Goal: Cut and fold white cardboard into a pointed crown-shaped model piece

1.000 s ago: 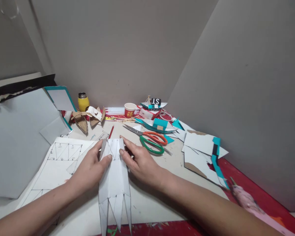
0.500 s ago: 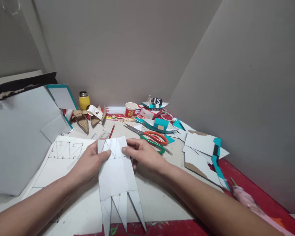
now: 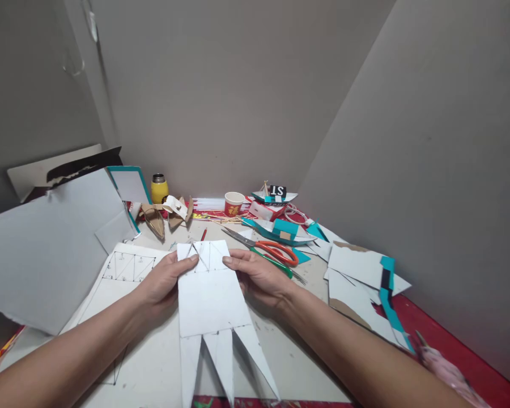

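Between my hands is a white cardboard cutout (image 3: 210, 300) with pencil-marked triangles along its far end and long pointed strips at its near end. My left hand (image 3: 164, 280) pinches the far left edge, thumb on top and fingers beneath. On the far right edge my right hand (image 3: 259, 275) grips it the same way. The fingers under the card are mostly hidden. Just beyond my right hand lie scissors (image 3: 276, 253) with orange and green handles. A red pencil (image 3: 203, 234) shows past the cutout's far edge.
A drawn paper sheet (image 3: 130, 266) and a large white board (image 3: 55, 249) lie left. At the back stand a yellow bottle (image 3: 159, 190), a paper cup (image 3: 233, 204) and small cardboard boats (image 3: 283, 229). Card scraps (image 3: 357, 289) and a pink glue gun-like object (image 3: 446, 368) are right.
The cutout looks flatter now, its lengthwise crease less visible, and its strips spread a little wider. Both hands keep their hold. The whole view has shifted slightly.
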`<state>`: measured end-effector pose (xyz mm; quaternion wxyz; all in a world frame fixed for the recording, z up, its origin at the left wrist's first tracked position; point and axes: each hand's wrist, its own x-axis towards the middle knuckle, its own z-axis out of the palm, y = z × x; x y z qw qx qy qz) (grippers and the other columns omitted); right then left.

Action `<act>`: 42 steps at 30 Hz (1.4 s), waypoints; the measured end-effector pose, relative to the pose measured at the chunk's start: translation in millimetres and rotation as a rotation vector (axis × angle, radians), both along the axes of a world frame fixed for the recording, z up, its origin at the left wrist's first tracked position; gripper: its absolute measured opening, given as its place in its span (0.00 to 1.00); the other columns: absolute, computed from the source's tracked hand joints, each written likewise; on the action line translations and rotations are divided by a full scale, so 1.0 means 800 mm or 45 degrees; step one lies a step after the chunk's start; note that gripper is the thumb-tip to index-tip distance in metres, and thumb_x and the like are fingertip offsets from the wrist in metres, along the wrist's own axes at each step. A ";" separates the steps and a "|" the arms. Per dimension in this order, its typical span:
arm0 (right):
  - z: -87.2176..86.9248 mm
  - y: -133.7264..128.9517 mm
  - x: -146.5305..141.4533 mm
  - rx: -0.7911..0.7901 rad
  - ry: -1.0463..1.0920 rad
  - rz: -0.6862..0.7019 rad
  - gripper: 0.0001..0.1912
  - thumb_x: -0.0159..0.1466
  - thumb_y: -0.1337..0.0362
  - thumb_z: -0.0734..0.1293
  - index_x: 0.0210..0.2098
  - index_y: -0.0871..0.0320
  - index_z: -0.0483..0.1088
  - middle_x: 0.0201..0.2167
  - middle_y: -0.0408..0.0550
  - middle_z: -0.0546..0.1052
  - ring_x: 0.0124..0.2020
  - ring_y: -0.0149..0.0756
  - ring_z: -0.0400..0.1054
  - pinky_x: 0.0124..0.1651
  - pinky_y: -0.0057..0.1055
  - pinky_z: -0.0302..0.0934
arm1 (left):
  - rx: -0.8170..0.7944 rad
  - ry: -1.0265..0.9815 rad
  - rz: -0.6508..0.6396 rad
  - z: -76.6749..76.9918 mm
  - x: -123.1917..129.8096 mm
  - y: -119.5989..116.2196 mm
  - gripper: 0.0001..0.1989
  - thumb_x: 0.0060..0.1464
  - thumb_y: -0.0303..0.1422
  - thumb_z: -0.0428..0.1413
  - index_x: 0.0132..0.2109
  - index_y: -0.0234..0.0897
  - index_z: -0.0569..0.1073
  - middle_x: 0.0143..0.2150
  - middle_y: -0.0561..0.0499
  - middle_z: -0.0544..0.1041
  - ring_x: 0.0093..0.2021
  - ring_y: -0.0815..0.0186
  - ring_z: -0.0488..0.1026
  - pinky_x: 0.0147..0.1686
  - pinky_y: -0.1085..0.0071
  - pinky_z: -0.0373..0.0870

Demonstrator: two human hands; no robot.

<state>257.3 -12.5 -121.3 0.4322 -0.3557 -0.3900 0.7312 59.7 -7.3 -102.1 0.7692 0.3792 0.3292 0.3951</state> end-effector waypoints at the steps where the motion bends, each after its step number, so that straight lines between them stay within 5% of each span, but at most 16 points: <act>1: 0.001 0.001 0.000 0.009 -0.006 -0.029 0.16 0.55 0.62 0.75 0.42 0.62 0.76 0.26 0.46 0.77 0.20 0.27 0.67 0.20 0.21 0.61 | 0.004 0.002 -0.021 0.001 0.000 0.000 0.13 0.54 0.31 0.61 0.47 0.30 0.76 0.41 0.37 0.83 0.37 0.55 0.81 0.40 0.62 0.75; 6: 0.008 -0.001 -0.004 0.125 -0.135 -0.230 0.19 0.54 0.57 0.74 0.42 0.62 0.75 0.23 0.43 0.75 0.18 0.27 0.66 0.16 0.21 0.59 | 0.140 0.119 -0.039 0.001 -0.001 -0.004 0.18 0.51 0.33 0.64 0.48 0.28 0.76 0.38 0.38 0.83 0.34 0.56 0.81 0.38 0.64 0.75; 12: 0.007 -0.022 -0.024 0.367 -0.535 -0.184 0.17 0.58 0.63 0.67 0.47 0.62 0.70 0.20 0.41 0.73 0.16 0.31 0.64 0.16 0.24 0.58 | 0.425 0.370 0.156 -0.008 0.001 -0.014 0.21 0.55 0.37 0.59 0.53 0.30 0.74 0.33 0.45 0.83 0.28 0.60 0.78 0.29 0.67 0.73; 16: 0.007 -0.028 -0.031 0.581 -0.656 -0.308 0.12 0.56 0.69 0.63 0.40 0.61 0.72 0.25 0.44 0.74 0.26 0.35 0.68 0.26 0.28 0.62 | 0.717 0.485 0.117 -0.001 0.003 -0.028 0.19 0.59 0.40 0.54 0.53 0.35 0.76 0.47 0.45 0.81 0.45 0.55 0.77 0.43 0.64 0.73; 20: 0.006 -0.027 -0.030 0.722 -0.827 -0.412 0.11 0.57 0.69 0.62 0.38 0.61 0.72 0.29 0.46 0.75 0.31 0.39 0.68 0.34 0.32 0.63 | 0.672 0.533 0.149 0.000 0.007 -0.038 0.23 0.62 0.47 0.48 0.55 0.42 0.76 0.58 0.47 0.75 0.64 0.54 0.63 0.60 0.61 0.62; 23: 0.005 -0.032 -0.033 0.793 -0.883 -0.414 0.13 0.58 0.69 0.61 0.41 0.61 0.71 0.31 0.47 0.75 0.32 0.39 0.68 0.37 0.32 0.63 | 0.673 0.563 0.155 -0.008 0.011 -0.039 0.26 0.61 0.47 0.50 0.60 0.40 0.71 0.64 0.45 0.68 0.70 0.57 0.51 0.67 0.62 0.46; 26: 0.009 -0.041 -0.039 0.781 -0.797 -0.306 0.16 0.57 0.70 0.61 0.45 0.59 0.70 0.31 0.45 0.74 0.28 0.35 0.67 0.34 0.31 0.64 | 0.709 0.538 0.191 -0.016 0.015 -0.041 0.29 0.59 0.46 0.53 0.64 0.40 0.66 0.67 0.45 0.64 0.70 0.58 0.49 0.67 0.63 0.42; 28: 0.015 -0.047 -0.042 0.644 -0.691 -0.161 0.16 0.59 0.67 0.62 0.46 0.58 0.68 0.27 0.42 0.72 0.22 0.33 0.66 0.26 0.30 0.64 | 0.694 0.505 0.236 -0.016 0.017 -0.043 0.31 0.58 0.45 0.55 0.65 0.42 0.63 0.61 0.44 0.71 0.65 0.55 0.61 0.64 0.62 0.53; 30: 0.020 -0.049 -0.041 0.477 -0.558 -0.039 0.15 0.60 0.60 0.64 0.46 0.58 0.68 0.24 0.40 0.70 0.19 0.33 0.66 0.19 0.28 0.63 | 0.620 0.473 0.191 -0.013 0.018 -0.046 0.35 0.58 0.45 0.55 0.68 0.42 0.57 0.45 0.44 0.81 0.48 0.55 0.76 0.50 0.61 0.70; 33: 0.021 -0.046 -0.038 0.373 -0.368 -0.021 0.19 0.61 0.49 0.66 0.41 0.59 0.68 0.21 0.40 0.69 0.20 0.33 0.69 0.17 0.25 0.63 | 0.511 0.388 0.068 -0.009 0.018 -0.047 0.38 0.59 0.46 0.54 0.70 0.38 0.48 0.23 0.54 0.76 0.22 0.63 0.74 0.25 0.69 0.71; 38: 0.010 -0.032 -0.033 0.323 -0.213 -0.022 0.25 0.59 0.42 0.67 0.34 0.61 0.67 0.17 0.43 0.71 0.17 0.30 0.68 0.15 0.21 0.61 | 0.522 0.283 0.033 -0.016 0.018 -0.043 0.35 0.60 0.46 0.54 0.68 0.39 0.52 0.23 0.54 0.76 0.19 0.67 0.71 0.21 0.74 0.68; 42: 0.004 -0.025 -0.029 0.265 -0.216 0.041 0.25 0.56 0.44 0.71 0.34 0.61 0.68 0.15 0.43 0.72 0.14 0.28 0.66 0.14 0.18 0.58 | 0.448 0.303 -0.072 -0.025 0.018 -0.042 0.40 0.59 0.47 0.54 0.70 0.41 0.44 0.24 0.52 0.77 0.18 0.65 0.72 0.19 0.71 0.70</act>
